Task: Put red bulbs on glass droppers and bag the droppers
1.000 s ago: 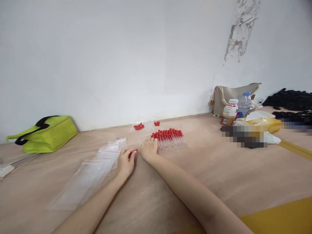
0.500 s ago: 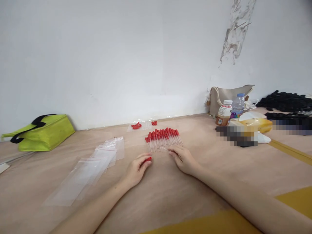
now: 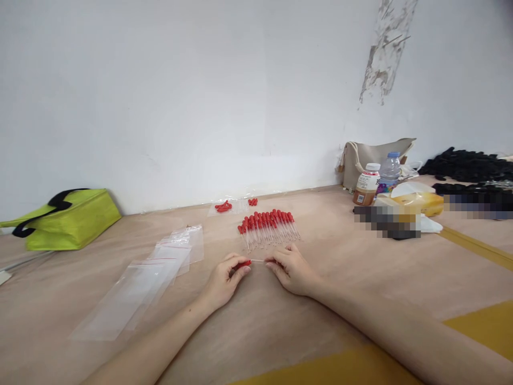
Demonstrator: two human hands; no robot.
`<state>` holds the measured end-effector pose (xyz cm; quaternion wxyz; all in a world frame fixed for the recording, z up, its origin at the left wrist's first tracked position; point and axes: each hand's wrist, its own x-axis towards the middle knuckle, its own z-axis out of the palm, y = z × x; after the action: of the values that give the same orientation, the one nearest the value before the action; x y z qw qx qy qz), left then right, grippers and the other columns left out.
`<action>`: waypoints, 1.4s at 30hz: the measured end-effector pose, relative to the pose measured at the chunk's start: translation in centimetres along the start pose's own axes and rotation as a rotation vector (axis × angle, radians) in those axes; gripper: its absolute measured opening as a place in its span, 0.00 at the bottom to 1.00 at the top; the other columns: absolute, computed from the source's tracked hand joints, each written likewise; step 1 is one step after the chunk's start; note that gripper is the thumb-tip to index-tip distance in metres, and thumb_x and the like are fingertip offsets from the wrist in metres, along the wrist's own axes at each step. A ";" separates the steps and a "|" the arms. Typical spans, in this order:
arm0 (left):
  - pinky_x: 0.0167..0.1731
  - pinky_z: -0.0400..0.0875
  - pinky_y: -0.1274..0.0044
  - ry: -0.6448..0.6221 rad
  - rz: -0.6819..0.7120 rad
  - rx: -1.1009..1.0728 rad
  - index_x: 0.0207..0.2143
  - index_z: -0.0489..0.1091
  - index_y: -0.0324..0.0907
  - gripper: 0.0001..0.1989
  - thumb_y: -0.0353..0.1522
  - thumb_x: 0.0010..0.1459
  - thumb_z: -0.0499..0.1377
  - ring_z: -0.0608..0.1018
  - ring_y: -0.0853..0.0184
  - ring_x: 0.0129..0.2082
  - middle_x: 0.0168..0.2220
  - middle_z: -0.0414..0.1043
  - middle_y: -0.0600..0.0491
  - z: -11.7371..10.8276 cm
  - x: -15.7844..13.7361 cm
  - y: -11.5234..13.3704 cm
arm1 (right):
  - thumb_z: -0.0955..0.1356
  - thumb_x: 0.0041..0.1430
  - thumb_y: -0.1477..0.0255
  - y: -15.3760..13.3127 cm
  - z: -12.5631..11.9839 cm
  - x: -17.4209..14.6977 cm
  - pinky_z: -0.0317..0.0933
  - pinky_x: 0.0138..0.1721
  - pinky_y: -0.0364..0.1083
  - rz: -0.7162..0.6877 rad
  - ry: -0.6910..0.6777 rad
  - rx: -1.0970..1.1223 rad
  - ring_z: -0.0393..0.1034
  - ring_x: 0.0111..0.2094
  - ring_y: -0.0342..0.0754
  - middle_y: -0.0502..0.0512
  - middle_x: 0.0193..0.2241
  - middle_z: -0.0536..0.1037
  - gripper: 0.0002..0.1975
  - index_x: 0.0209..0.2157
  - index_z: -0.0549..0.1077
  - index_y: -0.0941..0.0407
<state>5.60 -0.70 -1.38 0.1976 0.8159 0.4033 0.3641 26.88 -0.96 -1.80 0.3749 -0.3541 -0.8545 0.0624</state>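
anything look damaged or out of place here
Yes: on the wall at upper right, a ragged strip looks peeled or flaked, patchy against the otherwise mostly smooth surface. Nothing looks spilled, and the red-topped tubes lie in a fairly neat row.

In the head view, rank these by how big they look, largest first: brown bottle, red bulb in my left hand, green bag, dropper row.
1. Green bag
2. Dropper row
3. Brown bottle
4. Red bulb in your left hand, partly hidden by fingers
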 end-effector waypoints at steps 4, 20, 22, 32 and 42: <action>0.35 0.66 0.77 0.012 0.025 -0.007 0.36 0.69 0.41 0.08 0.32 0.58 0.51 0.72 0.68 0.34 0.33 0.69 0.52 0.1 -0.1 0.1 | 0.60 0.57 0.75 0.1 0.1 0.0 0.50 0.37 0.45 -0.014 -0.028 0.038 0.66 0.32 0.44 0.51 0.31 0.75 0.08 0.36 0.69 0.55; 0.31 0.65 0.79 -0.115 0.148 0.139 0.32 0.70 0.40 0.11 0.34 0.59 0.50 0.70 0.70 0.28 0.28 0.69 0.53 -0.1 -0.5 1.4 | 0.62 0.55 0.74 0.3 -0.3 0.2 0.43 0.33 0.45 -0.078 -0.116 -0.136 0.61 0.24 0.40 0.50 0.23 0.73 0.09 0.27 0.72 0.56; 0.30 0.64 0.79 -0.120 0.168 0.159 0.32 0.69 0.40 0.10 0.33 0.59 0.50 0.70 0.70 0.28 0.28 0.68 0.52 -0.1 -0.5 1.4 | 0.61 0.56 0.74 0.0 -0.2 0.1 0.42 0.33 0.45 -0.080 -0.113 -0.140 0.60 0.24 0.40 0.51 0.23 0.73 0.10 0.26 0.71 0.57; 0.29 0.63 0.78 -0.149 0.237 0.150 0.31 0.69 0.39 0.11 0.34 0.59 0.50 0.69 0.69 0.27 0.27 0.68 0.51 0.0 -0.7 1.8 | 0.60 0.56 0.74 -1.3 0.5 0.0 0.42 0.31 0.44 -0.048 -0.149 -0.105 0.58 0.22 0.40 0.50 0.21 0.72 0.11 0.22 0.67 0.58; 0.32 0.68 0.77 0.111 -0.215 -0.401 0.37 0.68 0.41 0.13 0.34 0.47 0.62 0.73 0.69 0.28 0.27 0.71 0.55 0.0 0.5 -0.4 | 0.61 0.56 0.71 -1.6 -0.7 0.7 0.42 0.34 0.44 0.028 -0.105 -0.137 0.64 0.29 0.42 0.50 0.25 0.75 0.09 0.28 0.72 0.56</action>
<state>5.61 -0.11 -1.40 0.3709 0.6915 0.4177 0.4581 26.10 -1.80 -0.32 0.3036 -0.3870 -0.8702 0.0278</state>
